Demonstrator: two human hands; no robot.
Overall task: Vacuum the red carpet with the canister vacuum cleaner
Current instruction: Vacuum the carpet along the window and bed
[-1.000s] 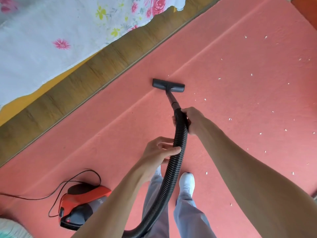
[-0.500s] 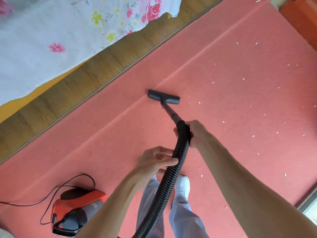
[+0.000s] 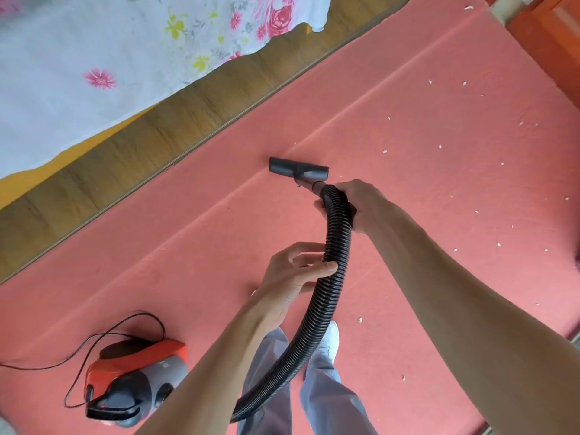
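Note:
The red carpet (image 3: pixel 423 189) covers most of the floor and is dotted with small white scraps (image 3: pixel 439 146) on its right half. A black floor nozzle (image 3: pixel 298 168) lies flat on the carpet by a raised fold. My right hand (image 3: pixel 361 204) grips the top end of the black ribbed hose (image 3: pixel 326 296), just behind the nozzle. Lower down, my left hand (image 3: pixel 292 274) holds the same hose, thumb across it. The hose curves down between my arms. The red and grey canister (image 3: pixel 135 381) stands on the carpet at the lower left.
A black power cord (image 3: pixel 94 337) loops on the carpet beside the canister and runs off to the left. A wooden bed frame (image 3: pixel 163 127) under a flowered sheet (image 3: pixel 94 58) borders the carpet's upper left. An orange wooden door (image 3: pixel 552 42) is at the top right. My legs and white shoe (image 3: pixel 328 340) stand below the hose.
The nozzle has been drawn back toward me along the carpet, and my right hand now sits much closer to it. The view has shifted slightly, showing more of the canister.

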